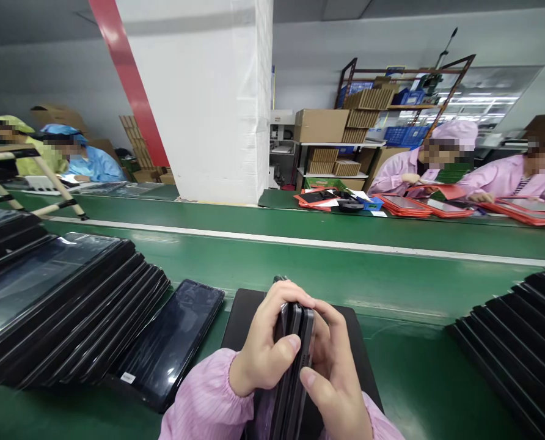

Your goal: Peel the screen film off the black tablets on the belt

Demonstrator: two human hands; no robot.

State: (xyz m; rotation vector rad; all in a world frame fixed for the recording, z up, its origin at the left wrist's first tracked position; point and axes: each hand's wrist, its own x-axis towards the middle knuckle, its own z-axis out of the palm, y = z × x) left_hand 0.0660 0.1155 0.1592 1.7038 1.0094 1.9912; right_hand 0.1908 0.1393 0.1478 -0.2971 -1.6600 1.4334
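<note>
Several dark tablets (295,360) stand on edge between my two hands, pressed together in a small bundle. My left hand (272,342) wraps over their top left side, its thumb lying on the near edges. From the other side my right hand (334,354) grips the same bundle, thumb against the near edge and fingers partly hidden behind it. Beneath the bundle lies a black flat pad or board (242,311) on the green surface. Left of my hands a single tablet (176,342) lies screen up, with a small white label at its near corner.
A fanned stack of tablets (89,293) fills the left side, and another dark stack (520,342) stands at the right. The green bench (346,263) has a white strip (300,241) across it. Beyond are a white pillar (208,110), red-edged tablets (405,206) and several people at work.
</note>
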